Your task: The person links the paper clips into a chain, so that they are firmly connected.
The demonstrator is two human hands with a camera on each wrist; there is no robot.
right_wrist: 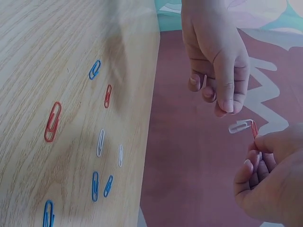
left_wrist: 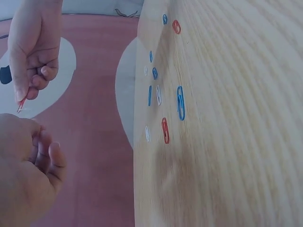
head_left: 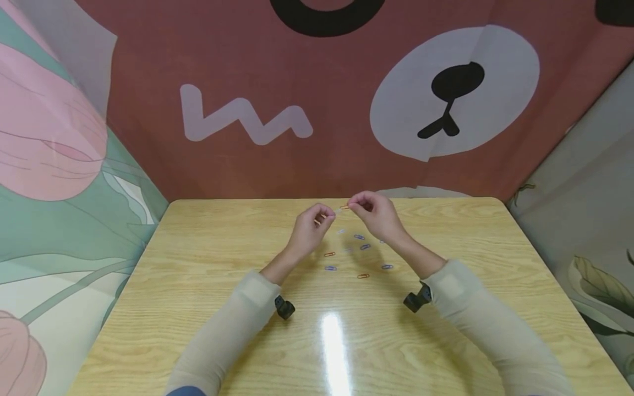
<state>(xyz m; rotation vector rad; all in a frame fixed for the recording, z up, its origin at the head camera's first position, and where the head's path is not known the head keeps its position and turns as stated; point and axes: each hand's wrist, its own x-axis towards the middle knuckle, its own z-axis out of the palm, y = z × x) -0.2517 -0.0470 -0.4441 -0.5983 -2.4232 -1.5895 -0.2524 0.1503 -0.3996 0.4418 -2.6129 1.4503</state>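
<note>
My right hand (head_left: 378, 215) pinches a red paper clip (right_wrist: 254, 128) between thumb and finger, above the far part of the table. A white paper clip (right_wrist: 239, 126) hangs from it, looped onto its end. Close by is my left hand (head_left: 309, 230), thumb and fingertip together and the other fingers curled. In the right wrist view a small gap separates the left fingertips (right_wrist: 228, 106) from the white clip, and no object shows between them. The left wrist view mostly hides the white clip behind the left hand (left_wrist: 28, 165).
Several loose paper clips lie on the wooden table (head_left: 198, 308) below the hands: red (head_left: 364, 276), blue (head_left: 387, 267) and white (head_left: 342, 231). A brown-red curtain with a cartoon face (head_left: 337, 165) hangs along the far table edge. Patterned cloths flank both sides.
</note>
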